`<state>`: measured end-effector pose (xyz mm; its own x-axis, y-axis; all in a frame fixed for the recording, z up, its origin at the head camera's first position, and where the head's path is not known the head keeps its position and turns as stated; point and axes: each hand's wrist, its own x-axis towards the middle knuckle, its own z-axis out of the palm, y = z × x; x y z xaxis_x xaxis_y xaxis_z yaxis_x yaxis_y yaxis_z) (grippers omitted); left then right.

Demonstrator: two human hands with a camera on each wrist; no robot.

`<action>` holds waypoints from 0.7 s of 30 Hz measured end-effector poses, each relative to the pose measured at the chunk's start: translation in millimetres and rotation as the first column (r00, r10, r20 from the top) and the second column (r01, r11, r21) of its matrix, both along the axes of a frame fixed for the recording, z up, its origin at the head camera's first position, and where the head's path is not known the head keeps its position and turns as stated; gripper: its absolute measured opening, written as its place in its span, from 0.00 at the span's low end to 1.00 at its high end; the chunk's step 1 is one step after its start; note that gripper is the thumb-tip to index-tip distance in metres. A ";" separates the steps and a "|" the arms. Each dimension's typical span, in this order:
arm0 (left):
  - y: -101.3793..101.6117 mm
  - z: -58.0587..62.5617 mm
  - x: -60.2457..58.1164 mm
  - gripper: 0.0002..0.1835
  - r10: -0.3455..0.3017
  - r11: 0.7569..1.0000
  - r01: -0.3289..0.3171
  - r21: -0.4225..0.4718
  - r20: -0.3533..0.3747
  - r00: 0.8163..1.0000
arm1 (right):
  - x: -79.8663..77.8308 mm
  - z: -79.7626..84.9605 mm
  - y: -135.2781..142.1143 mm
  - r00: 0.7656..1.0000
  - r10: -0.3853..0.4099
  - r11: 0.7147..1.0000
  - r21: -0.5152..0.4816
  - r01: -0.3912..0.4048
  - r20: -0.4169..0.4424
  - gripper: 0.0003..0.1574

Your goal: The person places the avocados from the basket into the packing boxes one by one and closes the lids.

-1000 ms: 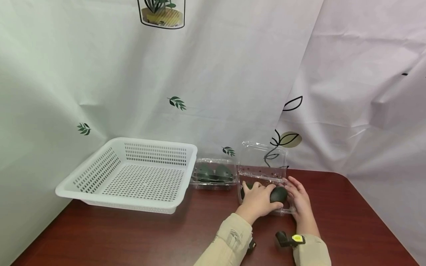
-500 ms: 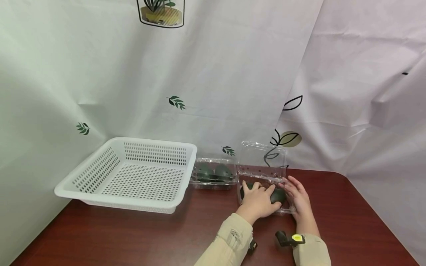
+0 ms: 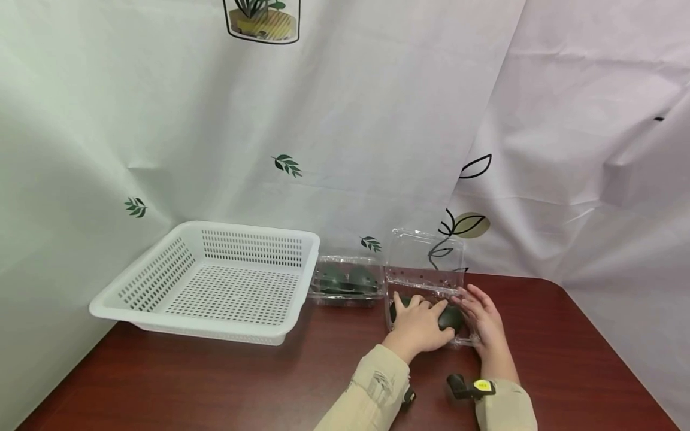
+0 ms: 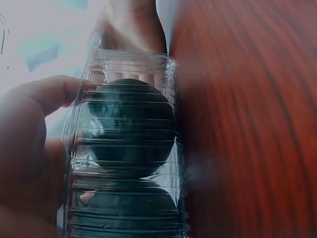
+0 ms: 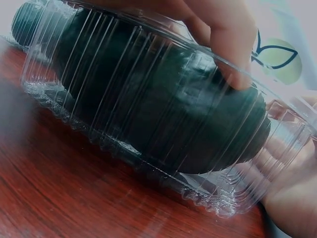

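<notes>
A clear plastic clamshell box (image 3: 458, 342) stands on the table with its lid (image 3: 426, 254) raised at the back. Dark green avocados lie inside; the right-hand avocado (image 3: 450, 318) shows beside my left hand (image 3: 419, 326). That hand reaches over the box's front edge, its thumb and forefinger around this avocado and its other fingers spread over the left avocado (image 3: 395, 311), which it partly hides. My right hand (image 3: 487, 323) rests against the box's right end, fingers fairly straight. In the right wrist view, a fingertip touches the avocado (image 5: 198, 124) behind the ribbed wall.
A white perforated plastic basket (image 3: 188, 328) stands on the left of the dark red wooden table (image 3: 323, 371). Between basket and open box sits a closed clear box (image 3: 345, 297) holding dark green avocados. A pale patterned cloth (image 3: 345, 120) hangs behind the table.
The right-hand avocado has gone down into the box under my left hand and sits lower than a second ago. The right hand has stayed at the box's end.
</notes>
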<state>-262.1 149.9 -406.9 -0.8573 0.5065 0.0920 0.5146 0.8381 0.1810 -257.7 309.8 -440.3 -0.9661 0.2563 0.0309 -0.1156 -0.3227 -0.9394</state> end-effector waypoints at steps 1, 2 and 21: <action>0.1 0.1 -0.1 0.31 -0.002 1.000 0.002 0.002 -0.002 1.000 | 0.0 0.0 0.1 1.000 -0.001 1.000 0.004 0.001 -0.002 0.17; 0.2 0.3 -0.2 0.31 -0.004 1.000 0.004 0.003 -0.006 1.000 | -0.1 0.0 0.3 1.000 -0.001 1.000 0.008 0.001 -0.006 0.17; -16.0 13.6 -10.3 0.27 0.053 0.962 -0.028 0.271 -0.084 0.995 | 0.2 4.3 2.3 1.000 -0.028 1.000 0.013 0.028 -0.005 0.27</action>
<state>-272.4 133.9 -393.2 -0.8587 0.4172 0.2976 0.5055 0.7851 0.3579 -257.5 312.1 -436.0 -0.9584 0.2827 0.0387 -0.1285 -0.3065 -0.9432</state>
